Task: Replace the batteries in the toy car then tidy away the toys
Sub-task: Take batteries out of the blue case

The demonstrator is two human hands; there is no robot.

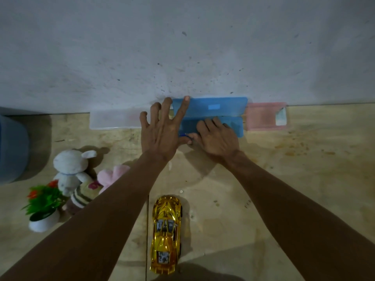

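The likeliest slip, I judge, is the propped blue lid falling shut on the right hand, which reaches curled into the blue box (what it holds, I cannot tell); the left hand, splayed wide, steadies that lid. The gold toy car sits at lower centre, long axis vertical, nose apparently toward the frame's top.
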